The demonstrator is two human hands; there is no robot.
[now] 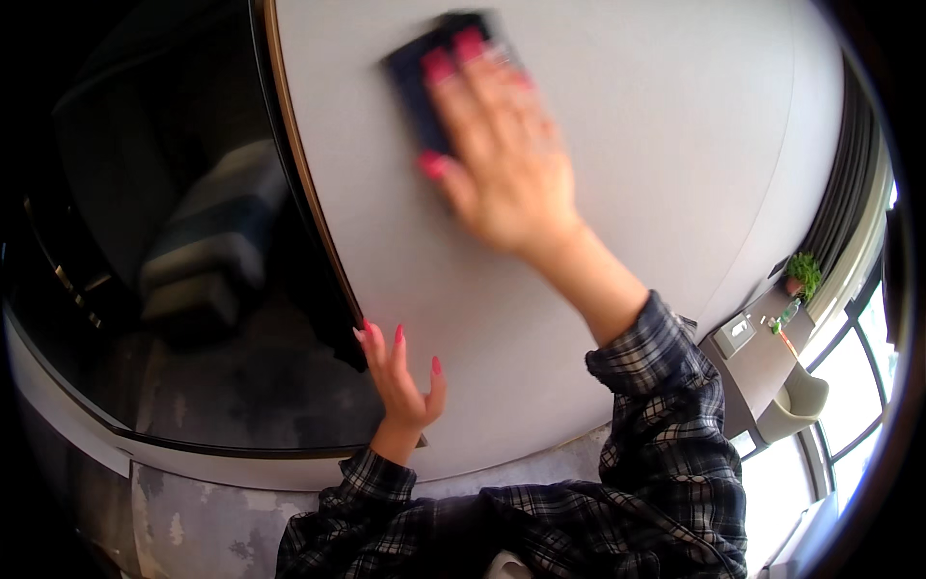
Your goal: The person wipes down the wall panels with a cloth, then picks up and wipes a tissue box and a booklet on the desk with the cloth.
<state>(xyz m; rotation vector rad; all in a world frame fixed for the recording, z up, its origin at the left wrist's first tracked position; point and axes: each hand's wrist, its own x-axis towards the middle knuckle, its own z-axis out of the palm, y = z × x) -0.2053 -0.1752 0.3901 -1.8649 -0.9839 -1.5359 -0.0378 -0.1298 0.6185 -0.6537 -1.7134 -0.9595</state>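
Note:
My right hand (510,155) lies flat over a dark blue cloth-like pad (416,101) against a pale wall (651,145). Motion blurs both the fingers and the pad, so its exact kind is unclear. Lower down, my left hand (401,387) is raised with its fingers spread and nothing in it. Its fingertips are by the edge of a large dark glossy panel (202,376); whether they touch it is unclear. A bronze-coloured trim strip (307,170) runs along that panel's side, and a bed shows as a reflection in its surface.
On the right, a desk (759,373) carries a potted plant (803,273), a clear bottle (789,313) and a grey box (733,335). A beige chair (799,405) stands at the desk near a window (857,369) and a dark curtain (843,174). Below is mottled grey flooring (210,514).

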